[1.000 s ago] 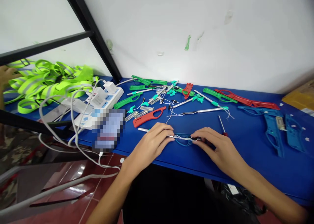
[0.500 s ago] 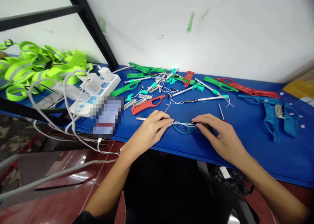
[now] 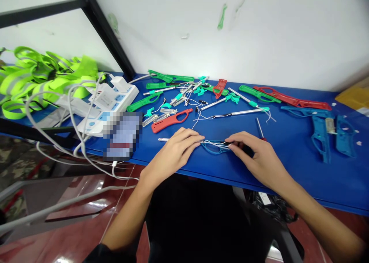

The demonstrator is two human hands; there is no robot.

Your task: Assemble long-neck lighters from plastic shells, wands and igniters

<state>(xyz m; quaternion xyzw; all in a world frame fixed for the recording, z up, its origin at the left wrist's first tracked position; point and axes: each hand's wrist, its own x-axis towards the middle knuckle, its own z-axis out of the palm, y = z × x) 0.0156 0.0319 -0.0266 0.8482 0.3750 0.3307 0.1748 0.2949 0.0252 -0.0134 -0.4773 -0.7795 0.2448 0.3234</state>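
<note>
A blue plastic lighter half-shell [image 3: 213, 151] with an open trigger loop lies at the table's front edge between my hands. Thin white wires [image 3: 212, 143] stretch over it. My left hand [image 3: 184, 148] is closed in a pinch at the shell's left end, on a silver metal tube [image 3: 163, 139] that sticks out beyond the knuckles; its middle is hidden by the hand. With thumb and forefinger together, my right hand [image 3: 252, 149] pinches the wires near a small black piece at the other end. What lies under its palm is hidden.
Red [image 3: 171, 121] and green half-shells [image 3: 147, 101], metal tubes [image 3: 246, 112] and wires lie behind my hands. Blue half-shells [image 3: 321, 138] are at right. A power strip [image 3: 127, 98], a phone [image 3: 122, 136], cables and yellow reflective straps [image 3: 46, 78] occupy the left.
My hands keep nearly the same pinch on the tube and wires, with only a slight shift of the fingers. The camera view has moved a little.
</note>
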